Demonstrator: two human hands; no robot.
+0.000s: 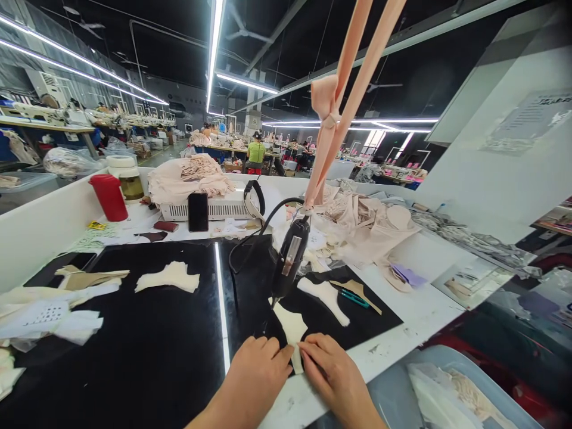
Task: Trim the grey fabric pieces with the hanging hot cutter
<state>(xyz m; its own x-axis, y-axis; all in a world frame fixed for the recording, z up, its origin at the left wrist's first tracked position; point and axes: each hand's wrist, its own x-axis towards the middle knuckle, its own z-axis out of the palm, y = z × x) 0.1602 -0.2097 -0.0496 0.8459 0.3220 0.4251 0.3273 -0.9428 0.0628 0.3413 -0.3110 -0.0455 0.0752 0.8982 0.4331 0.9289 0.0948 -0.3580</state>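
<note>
A cream cut fabric piece [290, 322] lies on the black mat near its front edge, under the tip of a hanging black handheld tool [289, 259]. My left hand [259, 372] has its fingers curled, with thumb and index at the left edge of the piece's narrow end. Opposite it, my right hand [333, 369] pinches that end's right edge. To the right lies a white cut piece [325, 298], beside teal thread snips [355, 298] and a tan pattern piece [361, 292]. Another cream piece [168, 277] rests on the mat farther left.
Peach straps [344, 101] suspend the tool; its black cord [250, 235] loops left. Behind the mat [147, 351] stand a phone [198, 211], a red cup [108, 196] and piled beige fabric [192, 176]. A bin [397, 381] sits at lower right. A person in green [256, 154] is far off.
</note>
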